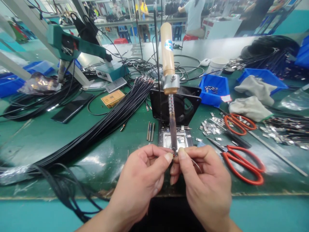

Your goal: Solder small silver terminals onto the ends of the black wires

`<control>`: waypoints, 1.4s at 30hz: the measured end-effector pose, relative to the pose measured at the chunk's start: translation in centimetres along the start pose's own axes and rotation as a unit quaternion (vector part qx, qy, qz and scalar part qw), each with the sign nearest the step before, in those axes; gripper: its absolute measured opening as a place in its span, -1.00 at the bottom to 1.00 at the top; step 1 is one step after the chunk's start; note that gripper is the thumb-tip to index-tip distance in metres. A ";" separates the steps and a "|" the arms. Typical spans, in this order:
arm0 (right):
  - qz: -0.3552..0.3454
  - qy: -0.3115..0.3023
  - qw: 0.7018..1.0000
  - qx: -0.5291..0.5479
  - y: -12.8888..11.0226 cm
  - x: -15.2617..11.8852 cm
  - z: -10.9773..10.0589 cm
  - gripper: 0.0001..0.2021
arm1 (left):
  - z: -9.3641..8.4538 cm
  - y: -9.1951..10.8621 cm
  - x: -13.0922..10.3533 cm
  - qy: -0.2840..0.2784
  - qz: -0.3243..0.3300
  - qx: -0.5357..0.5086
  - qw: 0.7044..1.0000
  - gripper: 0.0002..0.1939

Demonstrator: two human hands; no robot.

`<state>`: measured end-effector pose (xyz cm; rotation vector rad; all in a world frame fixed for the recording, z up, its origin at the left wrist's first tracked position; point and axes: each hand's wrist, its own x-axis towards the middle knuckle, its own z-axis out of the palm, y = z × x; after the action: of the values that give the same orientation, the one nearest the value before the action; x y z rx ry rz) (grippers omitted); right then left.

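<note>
A soldering iron [167,53] with a wooden handle is clamped upright, its dark tip pointing down over a small metal tray [166,140]. Right at that tip, my left hand [145,172] pinches something too small to make out, its thumb pressed to the fingers. My right hand [205,177] is closed beside it, thumb and forefinger gripping a thin pale wire [197,165] that curves out over the fingers. The fingertips of both hands nearly meet, and they partly hide what lies between them. Behind the iron stands a black fan [158,104].
Black cables [103,129] stretch across the left, near a phone [72,107] and a yellow box [112,98]. On the right lie red-handled scissors [259,177], a second pair [235,129], small metal connectors [210,126], a blue bin [214,100] and gloves [251,108]. People sit farther back.
</note>
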<state>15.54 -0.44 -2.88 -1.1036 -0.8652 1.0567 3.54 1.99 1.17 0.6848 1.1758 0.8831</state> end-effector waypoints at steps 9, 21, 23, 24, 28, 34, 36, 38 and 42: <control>-0.009 0.004 1.000 -0.001 0.0 0.1 0.1 -0.90 | -0.1 0.1 -0.1 -0.007 0.007 -0.001 1.000 -0.86; -0.008 0.000 1.000 -0.009 0.0 0.1 0.0 -0.90 | 0.1 0.3 -0.1 -0.008 -0.001 -0.021 1.000 -0.87; -0.007 0.003 1.000 -0.014 0.0 0.1 -0.1 -0.90 | 0.2 0.2 -0.1 -0.005 -0.004 -0.022 1.000 -0.86; -0.008 0.004 1.000 -0.015 -0.1 0.1 -0.1 -0.90 | 0.1 0.2 -0.2 -0.004 -0.004 -0.020 1.000 -0.86; -0.013 0.007 1.000 -0.012 0.0 0.2 0.0 -0.90 | 0.1 0.2 -0.1 -0.004 0.002 -0.011 1.000 -0.86; -0.015 0.005 1.000 -0.010 -0.1 0.2 0.1 -0.91 | 0.0 0.2 -0.1 -0.015 0.004 -0.019 1.000 -0.86; -0.018 0.008 1.000 -0.013 -0.2 0.2 0.1 -0.90 | 0.0 0.3 -0.1 -0.013 0.007 -0.019 1.000 -0.87; -0.020 0.006 1.000 -0.014 -0.2 0.3 0.2 -0.90 | 0.0 0.4 -0.1 -0.009 0.008 -0.015 1.000 -0.86; -0.017 0.004 1.000 -0.012 -0.2 0.3 0.2 -0.89 | -0.1 0.2 0.0 -0.006 0.008 -0.016 1.000 -0.85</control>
<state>15.49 -0.17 -2.65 -1.1085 -0.8884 1.0155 3.41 2.08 1.36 0.6735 1.1451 0.9077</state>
